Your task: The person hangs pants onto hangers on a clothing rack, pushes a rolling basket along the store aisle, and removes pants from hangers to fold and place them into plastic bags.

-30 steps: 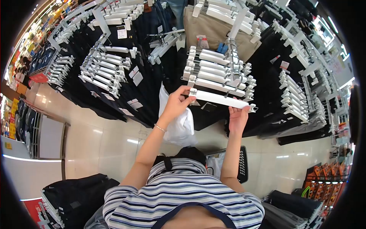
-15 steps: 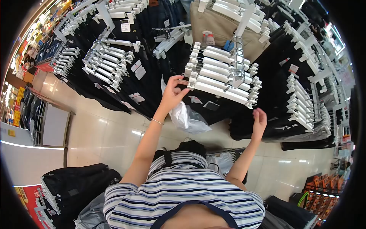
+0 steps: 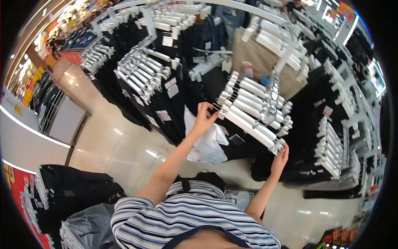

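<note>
A row of white clip hangers hangs on a metal display arm (image 3: 285,60), with black trousers (image 3: 237,146) below. My left hand (image 3: 204,119) pinches the left end clip of the front trouser hanger (image 3: 244,123), thumb and fingers around it. At that hanger's other end, my right hand (image 3: 280,158) has its fingers closed on the right clip. The hanger slants down to the right. A white plastic bag (image 3: 211,147) hangs below my left hand, its upper part partly hidden by my wrist.
Beige trousers (image 3: 253,56) hang behind the row. To the left stands another row of white hangers (image 3: 141,74) with black trousers; a further row (image 3: 329,151) hangs to the right. Grey trousers (image 3: 89,226) are at lower left. Glossy tiled floor (image 3: 120,145) lies between the racks.
My right hand has come up from just below the front hanger's right end and now grips it. My left hand stays at the left end. The camera view has turned and tilted.
</note>
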Tool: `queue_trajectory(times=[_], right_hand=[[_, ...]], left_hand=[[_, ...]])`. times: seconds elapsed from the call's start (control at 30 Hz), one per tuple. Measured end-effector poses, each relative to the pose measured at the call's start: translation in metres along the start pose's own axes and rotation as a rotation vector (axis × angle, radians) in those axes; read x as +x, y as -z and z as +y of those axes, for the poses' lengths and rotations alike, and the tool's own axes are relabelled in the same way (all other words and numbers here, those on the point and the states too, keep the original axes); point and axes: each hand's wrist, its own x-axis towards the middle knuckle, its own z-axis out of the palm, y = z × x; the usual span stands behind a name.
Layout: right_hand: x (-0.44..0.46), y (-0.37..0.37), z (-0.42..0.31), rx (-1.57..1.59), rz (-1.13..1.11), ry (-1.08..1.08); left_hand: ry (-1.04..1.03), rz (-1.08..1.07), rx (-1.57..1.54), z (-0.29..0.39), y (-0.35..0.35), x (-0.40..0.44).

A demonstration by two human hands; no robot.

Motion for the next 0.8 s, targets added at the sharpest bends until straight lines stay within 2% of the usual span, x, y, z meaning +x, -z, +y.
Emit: queue_trajectory(times=[0.07,0.13,0.17,0.2,0.27,0.33,0.4,0.47,0.5,0.53,0.63,0.7,0.8], right_hand=[[-0.006,0.000,-0.001,-0.150,-0.046,0.101],[-0.009,-0.006,-0.001,-0.008,-0.042,0.084],[-0.010,-0.010,-0.001,0.034,-0.013,0.067],[-0.011,-0.016,-0.003,0.074,0.016,0.048],[-0.012,-0.025,-0.011,0.065,0.106,0.087],[-0.012,-0.027,-0.011,0.026,0.164,0.180],[-0.011,-0.022,-0.009,-0.013,0.189,0.209],[-0.010,-0.011,-0.002,0.056,0.133,0.172],[-0.008,-0.009,0.000,0.091,0.108,0.154],[-0.009,-0.020,-0.011,0.124,0.174,0.120],[-0.009,-0.043,-0.029,0.200,0.364,0.018],[-0.007,-0.047,-0.024,0.221,0.470,-0.054],[-0.006,-0.045,-0.013,0.092,0.502,-0.084]], left_hand=[[-0.082,0.047,0.053,0.001,-0.004,-0.004],[-0.050,0.059,0.016,0.003,-0.006,-0.008],[0.112,0.026,-0.133,0.003,-0.007,-0.012],[0.175,-0.029,-0.274,0.004,-0.007,-0.014],[0.112,-0.007,-0.341,-0.005,-0.012,-0.013],[0.223,-0.103,-0.350,-0.005,-0.005,-0.013],[0.081,-0.054,-0.388,-0.010,-0.015,-0.010],[0.144,-0.074,-0.361,0.002,-0.013,-0.011],[0.241,-0.111,-0.295,0.000,-0.011,-0.011],[0.339,-0.150,-0.229,0.001,-0.008,-0.012],[0.325,-0.155,-0.406,0.021,-0.004,-0.016],[0.363,-0.198,-0.403,0.024,0.002,-0.016],[0.373,-0.208,-0.420,0.027,0.002,-0.015]])
